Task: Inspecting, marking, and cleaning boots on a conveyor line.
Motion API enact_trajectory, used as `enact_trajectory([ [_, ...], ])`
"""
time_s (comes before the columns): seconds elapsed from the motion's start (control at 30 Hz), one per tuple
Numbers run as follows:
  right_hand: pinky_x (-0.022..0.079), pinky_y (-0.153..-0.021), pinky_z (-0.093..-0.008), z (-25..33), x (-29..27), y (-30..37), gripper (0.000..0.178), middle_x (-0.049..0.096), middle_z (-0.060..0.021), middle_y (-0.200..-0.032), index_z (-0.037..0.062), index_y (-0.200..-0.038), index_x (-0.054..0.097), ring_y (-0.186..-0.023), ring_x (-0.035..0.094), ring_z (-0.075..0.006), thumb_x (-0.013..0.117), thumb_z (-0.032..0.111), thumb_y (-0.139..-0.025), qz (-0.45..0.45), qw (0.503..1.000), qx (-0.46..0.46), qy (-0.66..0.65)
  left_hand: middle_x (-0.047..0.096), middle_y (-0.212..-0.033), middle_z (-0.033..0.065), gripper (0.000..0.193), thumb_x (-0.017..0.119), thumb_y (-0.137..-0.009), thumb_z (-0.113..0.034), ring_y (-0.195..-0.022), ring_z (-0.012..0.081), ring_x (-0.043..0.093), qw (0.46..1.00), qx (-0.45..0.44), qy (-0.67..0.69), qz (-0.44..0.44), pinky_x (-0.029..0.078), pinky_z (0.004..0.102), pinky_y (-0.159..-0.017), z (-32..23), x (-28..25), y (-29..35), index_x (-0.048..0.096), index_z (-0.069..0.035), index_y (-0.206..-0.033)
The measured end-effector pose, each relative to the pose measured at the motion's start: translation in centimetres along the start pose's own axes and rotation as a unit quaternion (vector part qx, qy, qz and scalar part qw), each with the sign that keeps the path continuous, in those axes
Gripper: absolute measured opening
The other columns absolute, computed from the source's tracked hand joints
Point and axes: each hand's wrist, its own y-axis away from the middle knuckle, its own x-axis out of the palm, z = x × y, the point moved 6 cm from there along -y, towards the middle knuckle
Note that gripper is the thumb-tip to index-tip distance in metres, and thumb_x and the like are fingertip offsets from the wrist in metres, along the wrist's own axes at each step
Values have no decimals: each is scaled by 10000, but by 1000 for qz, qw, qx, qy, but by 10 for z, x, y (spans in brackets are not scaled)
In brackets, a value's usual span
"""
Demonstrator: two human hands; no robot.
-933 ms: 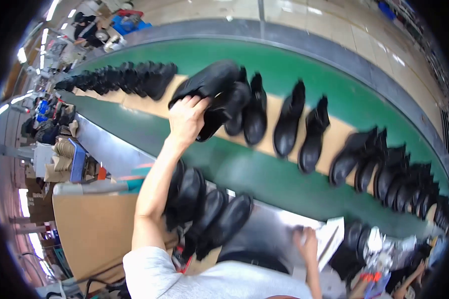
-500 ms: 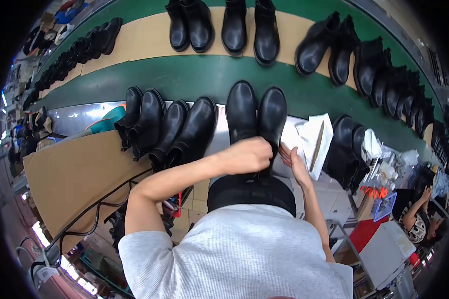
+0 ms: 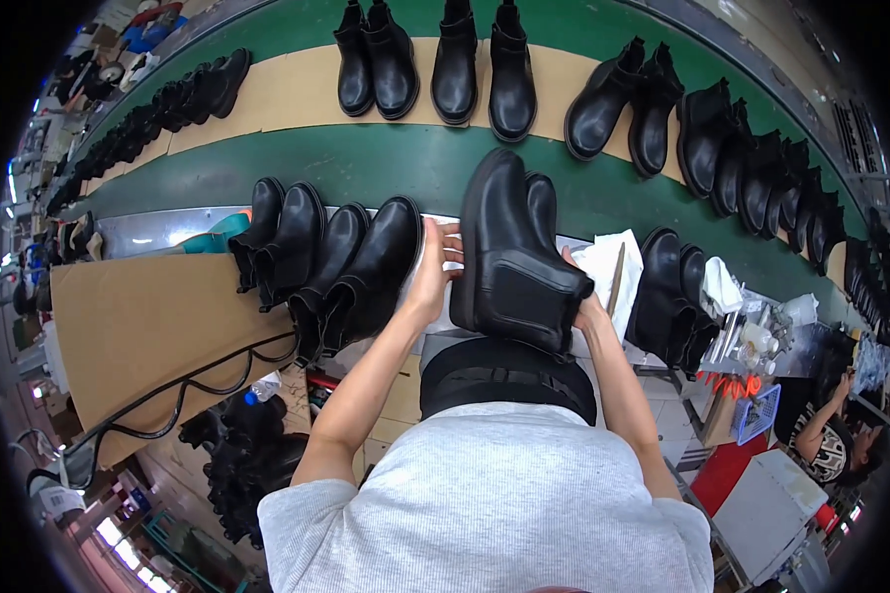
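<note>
A black ankle boot [image 3: 509,252] with an elastic side panel is lifted in front of my waist, tilted so its side and sole edge show. My right hand [image 3: 585,304] grips it near the top opening, partly hidden behind the shaft. Just left of the sole is my left hand [image 3: 433,272], its fingers stretched out and apart, holding nothing. Behind the raised boot, the toe of a second black boot [image 3: 541,203] rests on the bench edge. To my left, several black boots [image 3: 376,262] lie with their toes pointing away.
Beyond the green bench strip [image 3: 405,153], rows of boots stand on cardboard [image 3: 297,89]. On the right are white paper [image 3: 598,262] with a slim brown tool [image 3: 617,282], another boot pair [image 3: 660,296] and bottles [image 3: 758,341]. A large cardboard sheet [image 3: 148,336] leans at left. Another person [image 3: 826,435] works far right.
One boot of the middle pair has been raised and turned onto its side in my right hand. My left hand has moved from above the boots to their left and opened.
</note>
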Motion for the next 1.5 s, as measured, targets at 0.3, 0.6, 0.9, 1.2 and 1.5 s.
enact_trajectory([
  [0.3, 382, -921, -304, 34, 20, 32, 554, 599, -79, -1087, 6, -1129, 543, -1048, 530, -166, 349, 483, -924, -95, 982, -137, 92, 484, -1161, 127, 768, 207, -851, -679, -1038, 206, 449, 999, -42, 0, 22, 349, 406, -895, 0, 12, 12, 371, -66, -1284],
  [0.6, 349, -773, -237, 83, 70, 68, 557, 552, -11, -978, 23, -1263, 469, -854, 456, -108, 321, 457, -945, -66, 917, -266, 291, 525, -1190, 147, 723, 298, -863, -621, -1093, 275, 512, 982, -35, 86, 165, 385, 403, -977, 17, 66, -12, 404, -45, -1287],
  [0.9, 334, -951, -313, 80, 55, 59, 575, 506, -197, -1188, -47, -1246, 384, -1119, 477, -255, 374, 432, -928, -169, 794, -460, 360, 472, -1182, 88, 654, 309, -882, -594, -1092, 175, 477, 971, 135, 191, 49, 404, 330, -932, 29, 23, -37, 397, -60, -1249],
  [1.2, 394, -874, -254, 64, 13, 2, 481, 569, -103, -1086, -9, -1125, 520, -960, 537, -165, 427, 417, -922, 180, 963, -177, -89, 542, -920, 118, 459, 444, -891, -388, -805, 218, 550, 951, 50, 251, 175, 454, 329, -743, -2, 39, 15, 472, -3, -1140],
  [1.5, 419, -833, -246, 61, 51, 59, 440, 593, -101, -1030, 6, -1101, 539, -903, 559, -166, 457, 397, -916, 235, 928, -203, -208, 566, -1063, 146, 497, 369, -935, -377, -956, 216, 572, 985, 73, 52, 147, 478, 330, -841, 37, 23, 3, 442, 28, -1213],
])
